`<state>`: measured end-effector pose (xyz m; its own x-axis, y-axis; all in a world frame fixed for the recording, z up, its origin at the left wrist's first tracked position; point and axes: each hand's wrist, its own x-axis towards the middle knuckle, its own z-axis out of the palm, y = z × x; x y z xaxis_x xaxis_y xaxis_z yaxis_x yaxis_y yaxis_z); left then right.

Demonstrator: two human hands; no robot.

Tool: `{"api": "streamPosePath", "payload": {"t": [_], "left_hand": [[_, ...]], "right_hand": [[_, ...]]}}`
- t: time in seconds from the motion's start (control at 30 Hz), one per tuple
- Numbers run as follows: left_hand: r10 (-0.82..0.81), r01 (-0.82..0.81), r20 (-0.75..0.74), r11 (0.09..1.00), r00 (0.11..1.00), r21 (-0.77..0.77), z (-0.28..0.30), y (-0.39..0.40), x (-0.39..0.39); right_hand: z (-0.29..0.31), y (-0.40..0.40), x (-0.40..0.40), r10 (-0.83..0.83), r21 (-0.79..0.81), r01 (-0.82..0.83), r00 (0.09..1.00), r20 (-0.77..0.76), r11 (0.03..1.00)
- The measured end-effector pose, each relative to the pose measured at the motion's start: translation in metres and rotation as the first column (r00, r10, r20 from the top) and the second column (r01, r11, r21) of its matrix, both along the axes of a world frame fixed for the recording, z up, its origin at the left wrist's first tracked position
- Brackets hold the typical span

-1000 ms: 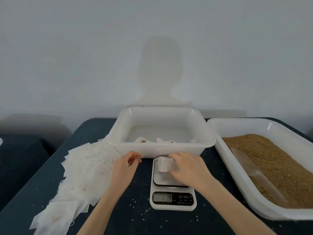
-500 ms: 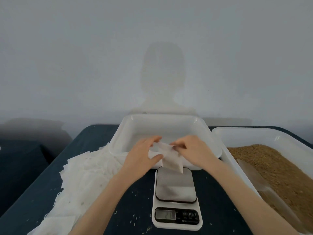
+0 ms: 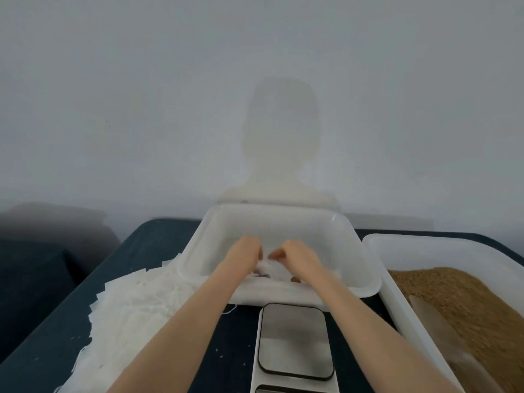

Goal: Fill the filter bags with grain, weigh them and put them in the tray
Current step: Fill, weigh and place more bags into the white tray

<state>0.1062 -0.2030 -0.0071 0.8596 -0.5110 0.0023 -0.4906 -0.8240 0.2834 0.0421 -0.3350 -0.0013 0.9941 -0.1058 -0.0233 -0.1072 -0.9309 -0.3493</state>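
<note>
Shiny metal topped the scale (image 3: 296, 340), which sat bare at the near edge of the dark table (image 3: 51, 330). A heap of empty filter bags (image 3: 133, 304) lay to its left. To its right stood the bin of grain (image 3: 465, 302), its wall just beside the white tray (image 3: 365, 268).

Past the scale, both hands were down inside the tray. The left hand (image 3: 243, 255) and right hand (image 3: 296, 256) each had the fingers curled, pinching a filled filter bag (image 3: 265, 269) low over the tray floor. That was each grip, I thought, though blur hid the fingertips.

If the top was not pulled tight, grain could spill out when they let go. The tray had lots of open floor further back. Its near rim touched both forearms, so a fast pull back might bump it.
</note>
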Motion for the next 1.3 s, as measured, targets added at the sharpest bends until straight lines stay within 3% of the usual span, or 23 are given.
{"api": "streamPosePath", "payload": {"t": [0.07, 0.13, 0.33, 0.53, 0.7, 0.87, 0.97, 1.13, 1.3], "left_hand": [[-0.015, 0.021, -0.113, 0.998, 0.993, 0.051, -0.009, 0.002, 0.002], [-0.011, 0.020, -0.166, 0.998, 0.986, 0.054, -0.007, 0.004, 0.002], [-0.048, 0.058, -0.164, 0.997, 0.985, 0.056, 0.011, 0.011, -0.004], [-0.025, 0.026, -0.033, 0.998, 0.999, 0.048, 0.028, 0.049, -0.020], [0.241, -0.269, 0.281, 0.961, 0.929, 0.063, 0.031, 0.099, -0.054], [0.287, -0.324, 0.229, 0.934, 0.930, 0.148, 0.002, 0.147, -0.091], [0.246, -0.287, 0.195, 0.931, 0.949, 0.223, -0.023, 0.165, -0.098], [0.351, -0.344, 0.176, 0.936, 0.920, -0.070, -0.046, 0.181, -0.101], [0.375, -0.312, 0.114, 0.877, 0.920, -0.366, -0.041, 0.191, -0.109]], "right_hand": [[-0.013, 0.002, 0.001, 0.055, -0.004, -0.056, 0.994, -0.094, 0.998], [-0.013, 0.001, 0.003, 0.058, 0.032, -0.055, 0.995, -0.085, 0.998], [0.006, 0.005, -0.003, 0.034, 0.078, -0.033, 0.999, -0.017, 0.996], [0.014, 0.027, -0.027, 0.088, 0.022, -0.089, 0.995, 0.038, 0.996], [0.007, 0.049, -0.054, 0.141, -0.057, -0.135, 0.982, 0.125, 0.989], [-0.014, 0.066, -0.087, 0.229, -0.075, -0.217, 0.892, 0.389, 0.973], [-0.025, 0.078, -0.104, 0.236, -0.005, -0.255, 0.887, 0.398, 0.967], [-0.035, 0.106, -0.118, 0.265, 0.065, -0.290, 0.930, 0.255, 0.955], [-0.049, 0.130, -0.128, 0.267, 0.146, -0.306, 0.934, 0.237, 0.941]]}}
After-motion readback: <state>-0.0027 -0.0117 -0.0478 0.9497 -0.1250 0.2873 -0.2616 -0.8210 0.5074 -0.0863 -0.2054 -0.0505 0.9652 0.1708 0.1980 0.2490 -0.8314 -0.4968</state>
